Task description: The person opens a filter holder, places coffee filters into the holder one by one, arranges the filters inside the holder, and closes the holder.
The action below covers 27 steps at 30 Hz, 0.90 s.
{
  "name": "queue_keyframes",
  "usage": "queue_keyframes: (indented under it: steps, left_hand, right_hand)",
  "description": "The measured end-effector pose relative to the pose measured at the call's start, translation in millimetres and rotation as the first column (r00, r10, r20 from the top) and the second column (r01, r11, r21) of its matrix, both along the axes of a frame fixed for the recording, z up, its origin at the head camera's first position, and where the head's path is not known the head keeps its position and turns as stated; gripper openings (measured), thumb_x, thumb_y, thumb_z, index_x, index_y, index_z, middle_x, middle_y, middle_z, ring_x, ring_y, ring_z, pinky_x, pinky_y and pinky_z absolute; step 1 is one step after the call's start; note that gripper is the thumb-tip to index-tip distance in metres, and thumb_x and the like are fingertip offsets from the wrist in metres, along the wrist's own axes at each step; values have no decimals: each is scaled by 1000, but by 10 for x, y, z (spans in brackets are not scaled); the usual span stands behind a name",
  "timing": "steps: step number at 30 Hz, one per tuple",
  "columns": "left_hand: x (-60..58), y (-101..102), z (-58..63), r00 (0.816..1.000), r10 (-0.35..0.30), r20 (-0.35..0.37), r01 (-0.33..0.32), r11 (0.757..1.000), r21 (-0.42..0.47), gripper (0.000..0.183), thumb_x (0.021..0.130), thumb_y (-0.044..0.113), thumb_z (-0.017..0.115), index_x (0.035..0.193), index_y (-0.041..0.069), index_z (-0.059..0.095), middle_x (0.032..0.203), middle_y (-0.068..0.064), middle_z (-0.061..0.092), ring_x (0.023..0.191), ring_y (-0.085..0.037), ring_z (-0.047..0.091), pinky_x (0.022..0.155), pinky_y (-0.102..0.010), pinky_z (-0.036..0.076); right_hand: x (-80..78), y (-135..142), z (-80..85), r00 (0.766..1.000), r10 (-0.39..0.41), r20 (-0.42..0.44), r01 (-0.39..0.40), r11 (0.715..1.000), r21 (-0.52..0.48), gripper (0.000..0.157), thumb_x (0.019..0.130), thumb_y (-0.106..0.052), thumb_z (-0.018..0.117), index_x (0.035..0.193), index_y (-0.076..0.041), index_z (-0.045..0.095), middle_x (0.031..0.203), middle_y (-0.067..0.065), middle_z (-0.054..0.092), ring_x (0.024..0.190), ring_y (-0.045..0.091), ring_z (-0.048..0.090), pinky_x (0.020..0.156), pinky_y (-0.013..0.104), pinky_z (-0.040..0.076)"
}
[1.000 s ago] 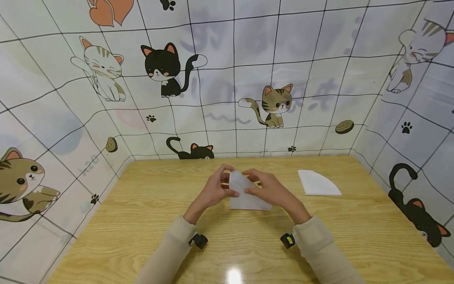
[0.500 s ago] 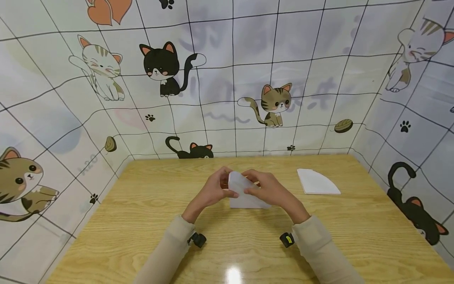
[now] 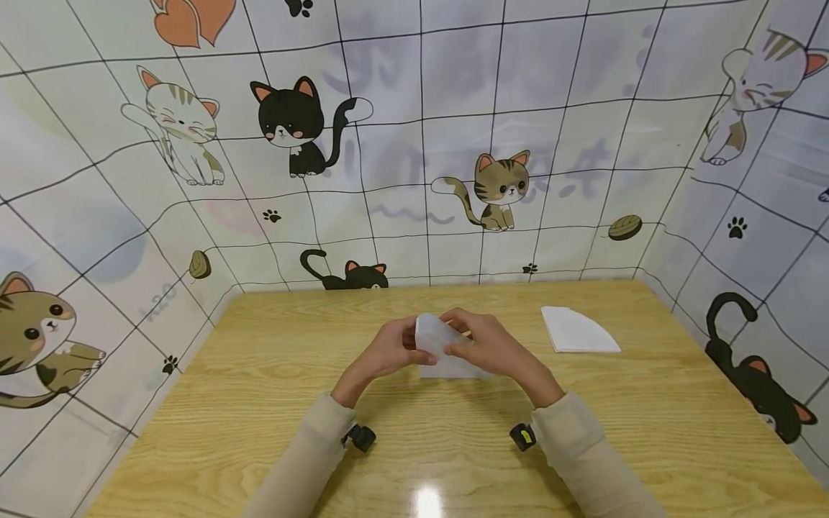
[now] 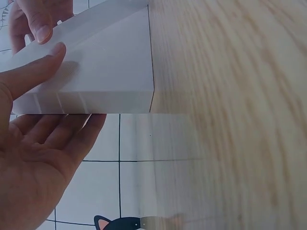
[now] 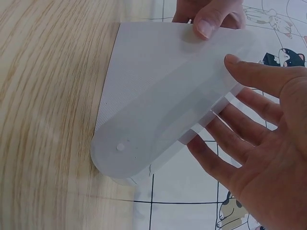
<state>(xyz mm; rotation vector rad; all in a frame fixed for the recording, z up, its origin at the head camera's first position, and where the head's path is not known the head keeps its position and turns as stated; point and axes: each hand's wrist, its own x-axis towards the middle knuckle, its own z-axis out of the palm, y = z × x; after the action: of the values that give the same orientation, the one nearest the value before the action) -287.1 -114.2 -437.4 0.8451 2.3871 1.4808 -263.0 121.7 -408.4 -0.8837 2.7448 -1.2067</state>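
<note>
A white wedge-shaped piece [image 3: 453,368] stands on its edge on the table, between both hands. It has visible thickness in the left wrist view and a finely ribbed face. Along its slanted side, the right wrist view shows a frosted translucent strip [image 5: 124,132] with a rounded end and a small round dot. My left hand [image 3: 386,350] holds the piece's left side, thumb on the near face and fingers behind. On the sloping side, my right hand [image 3: 490,345] grips it likewise. In the head view, the piece partly hides the fingertips.
A white quarter-circle piece [image 3: 579,331] lies flat on the wooden table [image 3: 259,403], to the right of my hands. A white cat-printed cloth [image 3: 388,144] rises behind the table and at both sides.
The fingers of my left hand have slid down a little behind the piece's upper left edge. My right hand keeps nearly the same place, and the piece stays standing.
</note>
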Motion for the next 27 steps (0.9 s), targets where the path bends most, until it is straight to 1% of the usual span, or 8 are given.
queue_keyframes:
  steps: [6, 9, 12, 18, 23, 27]
  left_hand:
    - [-37, 11, -59, 1000, 5, -20, -6, 999, -35, 49, 89, 10, 82, 135, 5, 64, 118, -12, 74, 100, -20, 75, 82, -29, 61]
    - [-43, 13, -76, 1000, 2, -27, -2, 999, -34, 50, 89, 11, 82, 135, 4, 64, 119, -15, 74, 101, -23, 75, 82, -29, 61]
    - [-39, 17, -71, 999, -6, -32, 5, 999, -33, 51, 89, 11, 82, 136, 3, 63, 120, -16, 74, 103, -26, 75, 83, -29, 61]
    - [-25, 35, -65, 999, -7, -35, 5, 999, -39, 47, 90, 8, 80, 134, 1, 64, 119, -18, 74, 103, -28, 75, 82, -30, 61]
    - [-10, 41, -55, 999, 6, -34, -8, 999, -35, 47, 90, 6, 80, 133, -1, 64, 118, -20, 74, 102, -30, 75, 82, -33, 62]
    - [-7, 32, -59, 999, 13, -39, -15, 999, -42, 46, 90, 8, 81, 132, 1, 65, 117, -17, 75, 101, -27, 76, 82, -31, 61]
  right_hand:
    - [10, -3, 10, 1000, -2, -3, 2, 1000, 8, 46, 97, -18, 74, 139, -8, 59, 129, 13, 71, 120, 29, 67, 95, 46, 58]
    - [10, -15, 6, 1000, -7, 1, 7, 1000, 9, 48, 97, -19, 74, 141, -10, 58, 129, 13, 70, 120, 29, 67, 95, 46, 58]
    - [9, -41, -12, 1000, -9, -12, 9, 1000, 7, 50, 97, -20, 75, 143, -11, 57, 129, 13, 70, 118, 30, 68, 94, 47, 58]
    - [20, -81, -28, 998, -5, -60, 5, 1000, -1, 51, 97, -21, 74, 144, -8, 56, 134, 16, 68, 120, 33, 67, 94, 51, 57]
    - [32, -89, -10, 999, -5, -43, 5, 1000, -13, 50, 98, -20, 73, 144, -9, 56, 134, 15, 68, 120, 33, 66, 93, 52, 57]
    - [29, -94, -9, 999, -1, -38, 1, 1000, -11, 50, 98, -21, 73, 144, -9, 56, 134, 15, 68, 120, 33, 66, 93, 52, 57]
